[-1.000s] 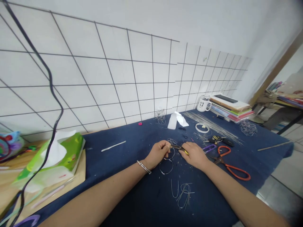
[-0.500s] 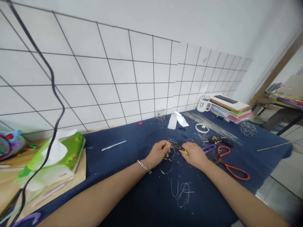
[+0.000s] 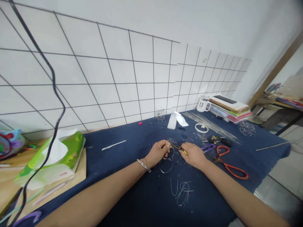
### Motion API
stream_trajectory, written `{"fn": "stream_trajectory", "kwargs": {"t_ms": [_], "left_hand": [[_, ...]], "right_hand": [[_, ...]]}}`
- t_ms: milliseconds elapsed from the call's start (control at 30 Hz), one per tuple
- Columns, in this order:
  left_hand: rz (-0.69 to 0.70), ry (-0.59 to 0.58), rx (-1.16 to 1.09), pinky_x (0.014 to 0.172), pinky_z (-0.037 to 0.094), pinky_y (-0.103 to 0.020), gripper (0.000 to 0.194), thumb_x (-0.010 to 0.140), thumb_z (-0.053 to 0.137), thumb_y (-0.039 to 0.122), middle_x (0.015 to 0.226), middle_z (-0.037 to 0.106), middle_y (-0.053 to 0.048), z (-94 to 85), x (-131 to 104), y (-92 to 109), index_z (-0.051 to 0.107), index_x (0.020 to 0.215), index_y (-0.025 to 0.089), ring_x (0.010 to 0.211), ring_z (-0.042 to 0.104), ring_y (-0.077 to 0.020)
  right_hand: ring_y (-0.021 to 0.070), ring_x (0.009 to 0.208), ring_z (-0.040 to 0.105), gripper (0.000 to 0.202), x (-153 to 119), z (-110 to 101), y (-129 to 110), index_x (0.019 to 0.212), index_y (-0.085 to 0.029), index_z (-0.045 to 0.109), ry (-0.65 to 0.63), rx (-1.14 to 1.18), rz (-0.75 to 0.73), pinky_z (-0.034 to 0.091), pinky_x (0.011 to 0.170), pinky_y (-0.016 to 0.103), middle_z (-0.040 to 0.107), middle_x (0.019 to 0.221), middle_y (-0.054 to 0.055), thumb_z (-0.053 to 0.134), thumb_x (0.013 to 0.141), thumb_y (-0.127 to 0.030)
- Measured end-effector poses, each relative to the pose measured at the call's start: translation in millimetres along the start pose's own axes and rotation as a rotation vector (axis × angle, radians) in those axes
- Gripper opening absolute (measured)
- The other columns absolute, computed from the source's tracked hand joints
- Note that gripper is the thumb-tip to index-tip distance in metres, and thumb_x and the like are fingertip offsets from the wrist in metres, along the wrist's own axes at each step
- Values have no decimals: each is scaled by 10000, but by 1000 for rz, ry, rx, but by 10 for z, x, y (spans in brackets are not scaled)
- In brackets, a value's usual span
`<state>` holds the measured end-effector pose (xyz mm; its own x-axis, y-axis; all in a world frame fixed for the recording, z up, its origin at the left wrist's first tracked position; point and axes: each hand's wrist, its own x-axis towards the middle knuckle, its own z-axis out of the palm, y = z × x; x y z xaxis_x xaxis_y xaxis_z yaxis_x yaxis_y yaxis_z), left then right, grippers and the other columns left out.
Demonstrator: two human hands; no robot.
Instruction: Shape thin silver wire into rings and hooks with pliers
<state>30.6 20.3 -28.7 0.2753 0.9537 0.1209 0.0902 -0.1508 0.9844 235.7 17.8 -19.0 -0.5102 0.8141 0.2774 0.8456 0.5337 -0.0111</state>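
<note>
Over the middle of the dark blue cloth, my left hand (image 3: 159,152) pinches a thin wire ring (image 3: 173,153). My right hand (image 3: 191,154) is closed around the yellow-handled pliers (image 3: 183,151). Their jaws point left and meet the wire right at my left fingertips; the exact grip there is too small to make out. Just below my left hand, another wire ring (image 3: 166,166) hangs or lies against the cloth; I cannot tell which. Bent wire pieces (image 3: 183,192) lie nearer to me. A tangle of loose wire (image 3: 172,141) sits just behind the hands.
Red-handled scissors (image 3: 233,167), purple snips (image 3: 208,148) and black pliers (image 3: 219,140) lie right of my right hand. Farther back are long straight wires (image 3: 214,127), a white coil (image 3: 201,127) and a mug (image 3: 203,104). A green tissue pack (image 3: 75,145) lies at left.
Almost nothing differs. Both hands keep their hold on the wire ring and the pliers, and the view has shifted very slightly.
</note>
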Motion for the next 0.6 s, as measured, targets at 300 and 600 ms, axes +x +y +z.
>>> {"fn": "stream_trajectory", "kwargs": {"t_ms": [300,600], "left_hand": [[2,-86,-87,466,324,-170,257,813,443,365,583,479,28,-21,-5,31,488,706,135,445,397,-42],[-26,-121,-163,445,296,-163,235,789,487,358,590,482,26,-33,11,13,504,734,130,439,385,-37]], "right_hand": [[150,747,465,174,23,-32,22,756,-182,463,38,-23,-58,308,703,258,512,746,29,390,846,-313],[150,741,456,154,16,-41,26,761,-179,474,57,-39,-63,306,698,257,511,747,34,408,831,-299]]}}
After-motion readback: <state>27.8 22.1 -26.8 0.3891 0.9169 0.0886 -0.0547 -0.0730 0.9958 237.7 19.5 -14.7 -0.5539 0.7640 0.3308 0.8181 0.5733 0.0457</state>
